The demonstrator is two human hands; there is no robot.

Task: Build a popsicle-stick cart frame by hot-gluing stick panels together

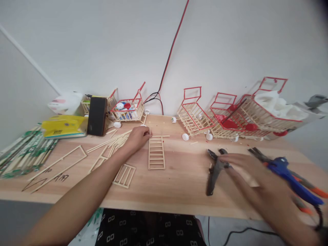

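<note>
My left hand (138, 137) reaches far across the wooden table (179, 184). Its fingers are curled at the top left corner of a ladder-shaped stick frame (156, 153) lying flat, and whether they pinch anything is hidden. My right hand (243, 167) is blurred by motion and hovers low over the table with fingers stretched out. Its fingertips are at the handles of black pliers (214, 171). A blue glue gun (292, 177) lies just right of that hand.
Small stick-built shopping carts with red handles (193, 116) (266, 109) (128, 109) line the wall. Loose sticks and flat frames (124, 175) (58, 165) lie left. A black box (96, 116), yellow packet (64, 126) and chopstick packs (23, 150) sit far left. A red cable (169, 58) runs down the wall.
</note>
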